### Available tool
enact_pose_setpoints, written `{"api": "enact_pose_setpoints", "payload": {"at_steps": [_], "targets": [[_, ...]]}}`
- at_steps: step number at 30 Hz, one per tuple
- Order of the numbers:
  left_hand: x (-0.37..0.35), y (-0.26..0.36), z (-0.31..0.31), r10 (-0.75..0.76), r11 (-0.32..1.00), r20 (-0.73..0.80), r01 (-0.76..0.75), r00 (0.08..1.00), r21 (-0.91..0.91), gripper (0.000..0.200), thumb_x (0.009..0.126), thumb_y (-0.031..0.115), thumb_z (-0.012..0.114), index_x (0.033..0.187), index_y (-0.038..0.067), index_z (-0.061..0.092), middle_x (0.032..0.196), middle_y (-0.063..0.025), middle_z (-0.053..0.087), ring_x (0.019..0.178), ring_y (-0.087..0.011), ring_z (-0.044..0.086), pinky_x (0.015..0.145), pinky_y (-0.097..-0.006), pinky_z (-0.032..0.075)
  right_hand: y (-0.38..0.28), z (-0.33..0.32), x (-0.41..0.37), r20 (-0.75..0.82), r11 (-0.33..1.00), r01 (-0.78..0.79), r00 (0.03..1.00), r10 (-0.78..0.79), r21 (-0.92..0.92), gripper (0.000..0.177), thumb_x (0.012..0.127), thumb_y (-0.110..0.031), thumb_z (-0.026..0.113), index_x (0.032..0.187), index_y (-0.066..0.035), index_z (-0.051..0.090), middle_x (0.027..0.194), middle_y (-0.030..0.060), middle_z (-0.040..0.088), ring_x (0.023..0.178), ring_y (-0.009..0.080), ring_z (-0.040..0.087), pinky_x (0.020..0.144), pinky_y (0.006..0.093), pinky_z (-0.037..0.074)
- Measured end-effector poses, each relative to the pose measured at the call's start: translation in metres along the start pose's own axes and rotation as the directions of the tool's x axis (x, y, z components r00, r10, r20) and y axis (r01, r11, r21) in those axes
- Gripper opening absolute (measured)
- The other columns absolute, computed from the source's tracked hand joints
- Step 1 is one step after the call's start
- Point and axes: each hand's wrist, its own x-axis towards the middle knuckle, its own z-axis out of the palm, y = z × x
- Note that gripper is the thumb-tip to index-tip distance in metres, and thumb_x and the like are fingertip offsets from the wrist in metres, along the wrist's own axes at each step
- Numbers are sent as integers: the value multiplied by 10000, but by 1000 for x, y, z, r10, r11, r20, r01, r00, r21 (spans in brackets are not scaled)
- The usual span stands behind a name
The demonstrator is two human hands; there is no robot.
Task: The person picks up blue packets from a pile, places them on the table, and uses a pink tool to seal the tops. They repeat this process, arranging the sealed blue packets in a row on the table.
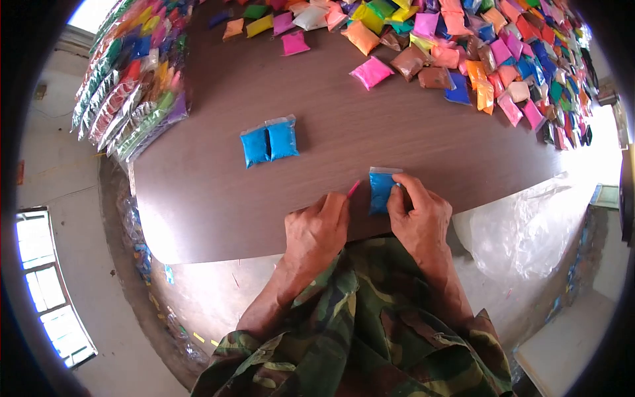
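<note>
Near the front edge of the brown table [218, 218], my right hand [421, 212] pinches the right edge of a small clear packet filled with blue material [379, 192]. My left hand [317, 225] is closed around a thin pink stick [354, 188], whose tip points up toward the blue packet without touching it. Most of the stick is hidden in the fingers. Farther up the table, two more blue packets [254, 147] lie side by side, apart from both hands.
A large heap of small colourful packets [456, 59] covers the back right of the table. Long multicoloured bags [132, 86] are stacked at the back left. Crumpled clear plastic [522, 231] lies beyond the table's right front edge. A single pink packet [296, 44] sits toward the back.
</note>
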Motion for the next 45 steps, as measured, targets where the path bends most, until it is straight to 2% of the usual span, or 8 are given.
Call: {"api": "enact_pose_setpoints", "payload": {"at_steps": [7, 13, 17, 24, 31, 37, 43, 45], "targets": [[-11, 13, -8, -72, 966, -34, 61, 997, -252, 76, 960, 17, 788, 1015, 29, 738, 808, -171, 751, 686, -292, 758, 631, -375, 571, -22, -12, -3, 142, 979, -199, 969, 201, -32, 137, 941, -161, 817, 965, -106, 694, 711, 88, 738, 607, 344, 729, 598, 460, 552], [-18, 10, -1, -84, 964, -44, 70, 995, -255, 79, 960, 6, 790, 1021, 21, 742, 801, -176, 743, 672, -285, 755, 610, -367, 560, -16, -25, 5, 55, 989, 147, 988, -147, 8, 224, 874, -115, 864, 1075, -73, 776, 1082, 82, 760, 948, 313, 750, 797, 464, 602], [-7, 13, 1, -88, 971, -70, 69, 994, -231, 69, 961, 13, 787, 1004, 36, 738, 796, -180, 739, 675, -312, 757, 601, -389, 556, -7, -10, 4, 180, 968, 252, 951, -251, 16, 330, 848, -82, 864, 1171, -82, 799, 1241, 59, 715, 1121, 311, 706, 932, 442, 595], [16, -12, 2, -30, 1000, -121, 30, 992, -5, 68, 955, 41, 778, 981, 79, 728, 794, -166, 740, 708, -382, 742, 598, -436, 555, -3, -3, 2, 119, 962, 272, 955, -272, 12, 310, 845, -86, 861, 1150, -87, 807, 1212, 48, 705, 1092, 301, 702, 909, 446, 596], [-3, 14, -10, -48, 979, -57, 36, 997, -203, 69, 959, 31, 785, 987, 50, 724, 788, -170, 731, 688, -362, 745, 604, -422, 555, -3, -1, -1, 111, 966, 257, 960, -256, 8, 322, 842, -104, 866, 1158, -103, 806, 1196, 37, 704, 1058, 291, 698, 874, 434, 578], [-12, -5, -5, -76, 997, -84, 75, 994, -14, 75, 961, 30, 788, 981, 36, 716, 773, -171, 724, 671, -302, 752, 598, -391, 549, -4, 1, -3, 91, 967, 256, 962, -256, 8, 346, 827, -126, 888, 1161, -105, 802, 1173, 35, 712, 1038, 283, 699, 862, 423, 574], [-14, 6, -11, -183, 952, -90, 153, 979, -266, 77, 965, 17, 778, 951, 27, 704, 749, -161, 710, 627, -297, 721, 584, -374, 526, -6, 3, -3, 65, 969, 248, 967, -248, 2, 336, 824, -131, 892, 1144, -100, 798, 1161, 34, 717, 1016, 284, 703, 854, 423, 569], [-16, -5, -5, -148, 976, -66, 135, 987, -173, 72, 970, 18, 774, 954, 23, 705, 734, -157, 702, 614, -279, 711, 579, -366, 522, -8, 3, -2, 71, 969, 248, 966, -247, 2, 332, 824, -130, 891, 1141, -98, 797, 1161, 35, 717, 1012, 285, 703, 856, 426, 567]]}}
